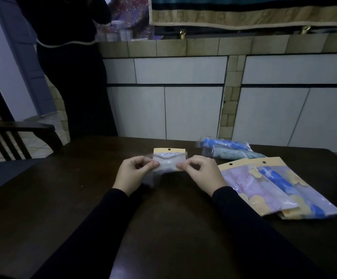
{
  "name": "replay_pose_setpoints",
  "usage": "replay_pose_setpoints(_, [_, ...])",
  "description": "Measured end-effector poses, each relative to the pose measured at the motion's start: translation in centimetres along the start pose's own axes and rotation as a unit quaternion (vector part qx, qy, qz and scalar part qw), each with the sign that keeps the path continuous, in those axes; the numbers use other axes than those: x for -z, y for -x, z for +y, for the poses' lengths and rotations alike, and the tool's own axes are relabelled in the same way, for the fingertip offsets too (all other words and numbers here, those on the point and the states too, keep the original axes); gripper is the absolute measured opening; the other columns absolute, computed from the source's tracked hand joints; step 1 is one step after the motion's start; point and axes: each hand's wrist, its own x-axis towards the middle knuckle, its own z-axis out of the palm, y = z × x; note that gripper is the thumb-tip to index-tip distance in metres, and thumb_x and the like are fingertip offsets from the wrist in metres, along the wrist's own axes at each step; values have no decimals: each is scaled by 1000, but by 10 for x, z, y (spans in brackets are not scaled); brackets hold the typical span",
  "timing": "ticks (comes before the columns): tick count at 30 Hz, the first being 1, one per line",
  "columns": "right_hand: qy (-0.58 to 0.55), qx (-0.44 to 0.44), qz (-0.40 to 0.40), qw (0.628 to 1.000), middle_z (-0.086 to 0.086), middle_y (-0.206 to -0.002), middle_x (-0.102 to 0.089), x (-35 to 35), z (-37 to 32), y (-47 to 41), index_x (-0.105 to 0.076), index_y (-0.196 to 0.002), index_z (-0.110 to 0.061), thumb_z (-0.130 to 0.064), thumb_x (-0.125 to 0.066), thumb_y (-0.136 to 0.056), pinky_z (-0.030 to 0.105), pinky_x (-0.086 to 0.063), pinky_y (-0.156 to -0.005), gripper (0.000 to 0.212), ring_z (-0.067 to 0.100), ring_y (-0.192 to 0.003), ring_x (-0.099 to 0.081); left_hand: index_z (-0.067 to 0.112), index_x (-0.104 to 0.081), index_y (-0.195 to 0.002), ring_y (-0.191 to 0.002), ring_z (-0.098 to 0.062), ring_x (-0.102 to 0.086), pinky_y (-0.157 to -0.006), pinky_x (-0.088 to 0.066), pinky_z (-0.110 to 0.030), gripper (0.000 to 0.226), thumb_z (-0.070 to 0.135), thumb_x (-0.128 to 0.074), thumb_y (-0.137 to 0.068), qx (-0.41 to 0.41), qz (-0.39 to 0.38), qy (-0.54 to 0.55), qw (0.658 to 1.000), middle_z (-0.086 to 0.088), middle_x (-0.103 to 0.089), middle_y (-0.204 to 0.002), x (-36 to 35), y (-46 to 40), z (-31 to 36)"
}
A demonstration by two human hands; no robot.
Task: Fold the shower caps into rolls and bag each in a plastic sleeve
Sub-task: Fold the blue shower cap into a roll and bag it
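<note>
A clear plastic sleeve with a tan header card and a hang hole is held up over the middle of the dark table. My left hand pinches its left edge and my right hand pinches its right edge. Something pale shows inside the sleeve, too dim to make out. To the right lie two flat sleeves, one with a pink cap and one with a blue cap. Behind them lie two rolled caps in clear bags, a blue roll and a teal roll.
A person in dark clothes stands at the far left beside a tiled counter. A dark wooden chair stands off the table's left corner. A tiled wall runs close behind the table's far edge.
</note>
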Motion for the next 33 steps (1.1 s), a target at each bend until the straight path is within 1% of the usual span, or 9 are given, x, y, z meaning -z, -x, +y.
replay_pose_setpoints(4, [28,-64,32,997,0,-72,-68,-8,8,-6,-72,-77,-16,-59,-57,-83,44,-50,-81,45,22,-80,-61,17,-73,-72,-59,-2,-61,-56,-44,-12,20,31,-71,-86,22,18,-28,999,7,-69,-63,-5,-2,3])
replay_pose_setpoints(8, [62,-106,27,992,-3,-57,-55,-13,10,-6,-65,-64,-13,-52,-59,-87,38,-50,-75,46,21,-66,-57,17,-68,-70,-48,5,-55,-50,-38,-8,27,34,-66,-91,49,8,-44,998,12,-62,-49,-11,-1,3])
replay_pose_setpoints(12, [45,-129,26,990,-6,-67,-62,-13,9,-6,-64,-66,-24,-49,-62,-87,38,-50,-81,33,17,-75,-60,18,-69,-78,-54,0,-60,-55,-42,-14,25,38,-64,-91,48,30,-56,997,4,-68,-62,-12,-1,4])
replay_pose_setpoints(15, [49,-158,27,986,-2,-64,-61,-13,9,-7,-65,-63,-18,-49,-63,-86,39,-51,-80,39,20,-74,-61,16,-71,-74,-59,-7,-62,-58,-45,-22,27,38,-70,-87,62,44,-80,994,-2,-70,-64,-16,-2,4])
replay_pose_setpoints(18, [80,-196,23,977,5,-79,-68,-11,6,-6,-71,-77,-13,-45,-62,-87,40,-51,-85,35,19,-82,-62,16,-71,-74,-66,-9,-62,-53,-40,-17,24,38,-75,-83,86,47,-113,989,1,-70,-71,-20,-3,5])
replay_pose_setpoints(21, [118,-234,13,965,-4,-91,-61,-11,1,-8,-66,-94,-23,-40,-59,-87,41,-44,-96,20,19,-99,-58,14,-67,-83,-72,-9,-63,-50,-39,-16,30,41,-78,-78,107,57,-131,984,2,-70,-84,-20,-6,3])
replay_pose_setpoints(26, [171,-282,-18,944,1,-104,-66,-15,-6,-11,-64,-107,-16,-64,-50,-82,44,-41,-99,56,26,-105,-58,7,-74,-80,-56,-14,-63,-54,-48,-24,29,34,-81,-77,175,-5,-74,982,-7,-72,-71,-18,-9,8])
replay_pose_setpoints(30, [85,-261,-21,961,-11,-94,-65,-12,-5,-7,-61,-90,-27,-74,-61,-70,45,-41,-98,51,17,-99,-59,4,-70,-90,-59,-12,-64,-49,-48,-23,26,25,-81,-79,161,-17,40,986,-5,-73,-79,-20,-4,4])
replay_pose_setpoints(33, [12,-226,9,974,-18,-90,-60,-12,-8,-5,-50,-81,-33,-76,-67,-56,43,-46,-95,53,13,-96,-61,8,-66,-88,-72,-16,-67,-58,-50,-25,18,22,-77,-82,111,-5,67,992,-7,-73,-87,-17,-4,2])
